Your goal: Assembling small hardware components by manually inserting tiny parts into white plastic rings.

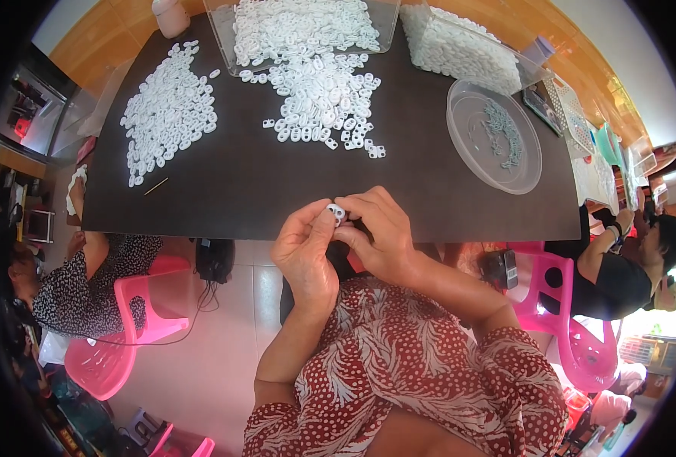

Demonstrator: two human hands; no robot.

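Note:
At the near edge of the dark table, my left hand (307, 255) pinches a small white plastic piece (336, 212) with two round holes between thumb and fingertips. My right hand (380, 238) is closed on the same piece from the other side. Its fingers partly cover the piece, so I cannot tell whether another small part is held there too. Beyond my hands lies a heap of similar white pieces (319, 99), spilling from a clear bin (390, 38). A looser spread of white oval pieces (172, 110) covers the table's left part.
A second clear bin (532, 76) holds more white pieces. A round clear tray (455, 145) carries tiny grey-green parts (505, 129). A thin stick (156, 186) lies at left. A white jar (171, 17) stands behind. People sit on pink chairs (129, 335) at both sides.

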